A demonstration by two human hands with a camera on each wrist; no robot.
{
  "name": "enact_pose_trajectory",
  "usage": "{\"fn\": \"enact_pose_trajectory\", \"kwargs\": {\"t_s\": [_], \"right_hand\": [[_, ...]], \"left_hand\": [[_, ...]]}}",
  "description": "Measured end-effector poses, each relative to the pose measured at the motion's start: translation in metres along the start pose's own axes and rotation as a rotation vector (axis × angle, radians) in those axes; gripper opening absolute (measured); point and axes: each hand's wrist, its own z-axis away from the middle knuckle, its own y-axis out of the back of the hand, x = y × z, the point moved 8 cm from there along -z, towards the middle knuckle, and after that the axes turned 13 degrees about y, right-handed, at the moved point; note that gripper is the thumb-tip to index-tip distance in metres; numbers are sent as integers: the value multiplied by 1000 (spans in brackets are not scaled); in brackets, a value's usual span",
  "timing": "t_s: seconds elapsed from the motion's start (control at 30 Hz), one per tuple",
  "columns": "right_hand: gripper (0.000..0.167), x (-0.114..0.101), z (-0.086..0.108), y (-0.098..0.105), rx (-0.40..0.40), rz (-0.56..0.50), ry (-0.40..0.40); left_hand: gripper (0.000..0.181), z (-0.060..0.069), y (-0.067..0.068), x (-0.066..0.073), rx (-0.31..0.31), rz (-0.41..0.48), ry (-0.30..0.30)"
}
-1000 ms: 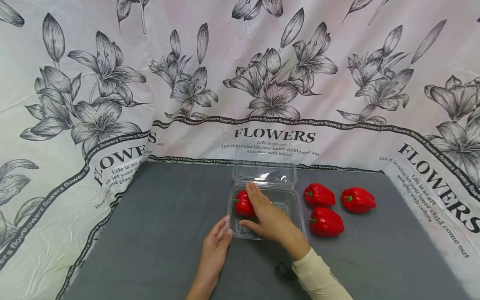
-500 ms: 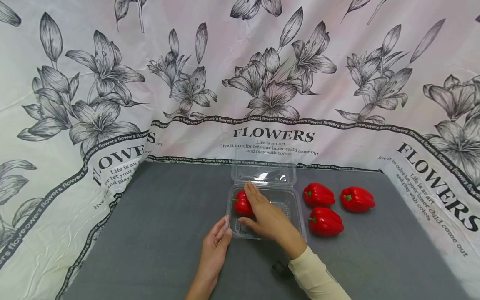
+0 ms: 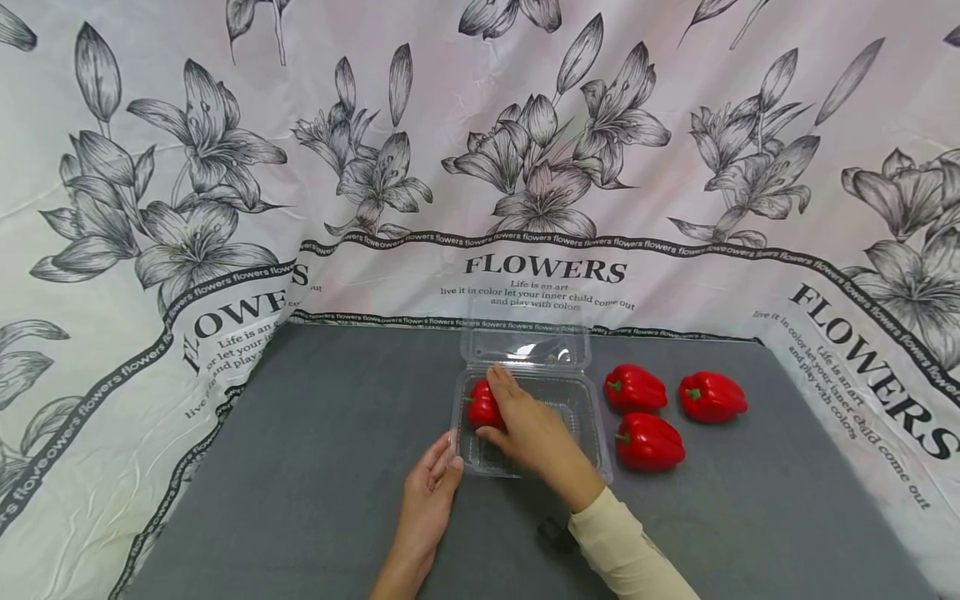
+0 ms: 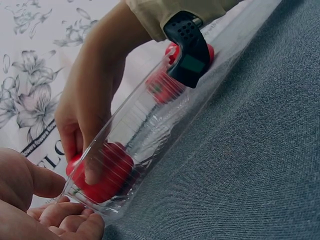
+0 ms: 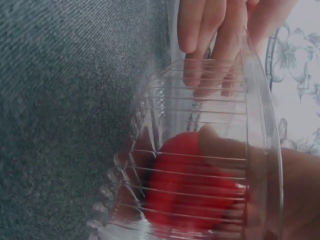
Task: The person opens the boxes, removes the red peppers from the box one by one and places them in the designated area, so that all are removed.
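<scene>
A red bell pepper (image 3: 483, 406) lies at the left side inside a clear plastic clamshell container (image 3: 588, 408), whose lid (image 3: 528, 348) stands raised at the back. My right hand (image 3: 534, 433) reaches into the container and grips this pepper; in the left wrist view its thumb lies on the near side with fingers on the far side. With thumb above and fingers below, my left hand (image 3: 429, 500) pinches the container's left rim. Seen through the ribbed wall in the right wrist view, the pepper (image 5: 187, 185) is partly blurred.
Right of the container, three more red bell peppers lie on the grey table: one at the back (image 3: 636, 388), one nearer (image 3: 651, 442) and one farther right (image 3: 713, 397). A flower-printed cloth (image 3: 375, 283) hangs behind and along both sides. A black device (image 4: 189, 52) is on the right wrist.
The right hand has shifted very slightly left over the pepper, its thumb closer to it. The left hand keeps its place on the rim, and the other peppers lie as before.
</scene>
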Motion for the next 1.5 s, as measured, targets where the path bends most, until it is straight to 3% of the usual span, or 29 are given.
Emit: {"fn": "enact_pose_trajectory", "kwargs": {"t_s": [0.37, 0.87, 1.5], "right_hand": [[91, 0, -6, 4, 37, 62, -7], [83, 3, -5, 10, 53, 41, 1], [78, -8, 4, 27, 112, 37, 6]], "left_hand": [[51, -1, -1, 4, -15, 2, 1], [51, -1, -2, 3, -16, -4, 14], [50, 2, -1, 2, 11, -16, 21]]}}
